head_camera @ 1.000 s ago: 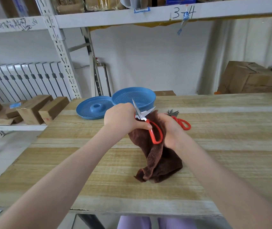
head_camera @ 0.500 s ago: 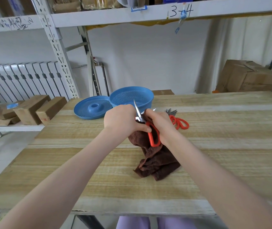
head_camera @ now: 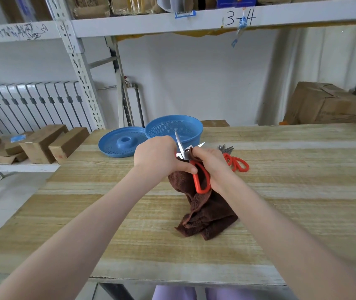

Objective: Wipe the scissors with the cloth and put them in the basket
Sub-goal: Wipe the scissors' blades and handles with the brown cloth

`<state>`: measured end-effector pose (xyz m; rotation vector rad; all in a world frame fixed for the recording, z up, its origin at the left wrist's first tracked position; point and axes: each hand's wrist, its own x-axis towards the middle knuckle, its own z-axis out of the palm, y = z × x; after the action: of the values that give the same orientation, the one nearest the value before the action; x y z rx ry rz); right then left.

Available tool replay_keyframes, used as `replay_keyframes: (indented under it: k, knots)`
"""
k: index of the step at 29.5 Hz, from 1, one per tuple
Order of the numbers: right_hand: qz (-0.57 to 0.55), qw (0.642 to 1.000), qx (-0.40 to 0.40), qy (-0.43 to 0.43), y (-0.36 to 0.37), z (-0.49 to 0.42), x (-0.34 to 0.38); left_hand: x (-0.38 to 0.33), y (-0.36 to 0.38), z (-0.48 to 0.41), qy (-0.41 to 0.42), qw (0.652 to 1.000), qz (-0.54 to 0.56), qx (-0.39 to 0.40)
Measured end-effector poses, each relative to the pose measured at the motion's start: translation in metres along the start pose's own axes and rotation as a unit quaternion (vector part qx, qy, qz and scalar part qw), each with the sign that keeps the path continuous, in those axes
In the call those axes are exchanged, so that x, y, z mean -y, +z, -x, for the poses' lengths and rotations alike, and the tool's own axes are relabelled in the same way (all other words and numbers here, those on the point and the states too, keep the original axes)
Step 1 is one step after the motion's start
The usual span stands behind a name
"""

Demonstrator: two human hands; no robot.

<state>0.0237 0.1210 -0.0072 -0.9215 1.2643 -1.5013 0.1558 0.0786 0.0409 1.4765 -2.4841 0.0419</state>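
Wooden table (head_camera: 302, 213), pale streaked planks. Blue basket (head_camera: 166, 131) upright just beyond the grip; blue lid (head_camera: 120, 141) beyond-left, just beside the basket. Spare scissors (head_camera: 236, 164) flat, just right of the grip. Brown cloth (head_camera: 209, 219), lower end heaped below the grip.

Red-handled scissors (head_camera: 195, 178), blades seemingly parted, upright against crumpled brown cloth (head_camera: 207, 213), blue basket (head_camera: 193, 137) just behind

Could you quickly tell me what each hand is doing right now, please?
Left hand: closed, gripping the scissors by a red handle.
Right hand: closed, pinching the brown cloth against the scissors.
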Motion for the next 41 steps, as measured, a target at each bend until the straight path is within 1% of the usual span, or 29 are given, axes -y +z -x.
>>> replay_keyframes:
  k: [2, 6, 10, 12, 16, 20, 23, 26, 31, 34, 38, 41]
  knots:
    - [-0.001, 1.000, 0.008, 0.000, -0.001, 0.001, 0.002, 0.001, -0.001, -0.001, 0.000, 1.000, 0.002, 0.002]
    - [-0.020, 0.999, -0.002, 0.033, -0.002, -0.002, 0.007, -0.001, 0.001, 0.000, 0.013, 1.000, -0.001, -0.006]
    - [0.016, 1.000, 0.013, 0.020, -0.001, -0.001, 0.004, 0.001, 0.002, 0.000, 0.007, 1.000, 0.011, 0.002]
    - [0.009, 1.000, 0.016, 0.016, -0.002, 0.000, 0.004, 0.002, 0.000, 0.000, 0.007, 1.000, 0.013, 0.004]
    - [-0.022, 0.999, 0.008, 0.036, -0.002, -0.003, 0.008, 0.002, 0.001, -0.001, 0.018, 1.000, 0.018, -0.011]
    - [0.017, 0.999, 0.028, 0.024, -0.002, -0.002, 0.005, 0.003, 0.000, 0.000, 0.009, 1.000, 0.024, 0.001]
    - [0.008, 0.999, 0.032, 0.022, -0.004, -0.001, 0.004, 0.002, -0.001, 0.001, 0.012, 1.000, 0.021, 0.013]
    - [-0.007, 0.999, 0.022, 0.042, -0.005, -0.003, 0.009, 0.000, 0.000, 0.001, 0.016, 1.000, 0.017, 0.004]
    - [0.022, 1.000, 0.020, 0.007, -0.004, 0.000, 0.006, 0.000, -0.003, 0.003, 0.019, 1.000, 0.014, -0.004]
    - [0.000, 1.000, 0.016, 0.009, -0.006, 0.003, 0.003, 0.000, -0.003, 0.004, 0.012, 1.000, 0.018, 0.011]
    - [-0.058, 0.997, 0.020, 0.049, -0.015, 0.005, -0.002, 0.003, -0.001, 0.005, 0.003, 1.000, 0.026, 0.005]
    - [-0.049, 0.997, 0.032, 0.045, -0.016, 0.004, -0.003, 0.003, -0.002, 0.005, -0.001, 1.000, 0.019, 0.005]
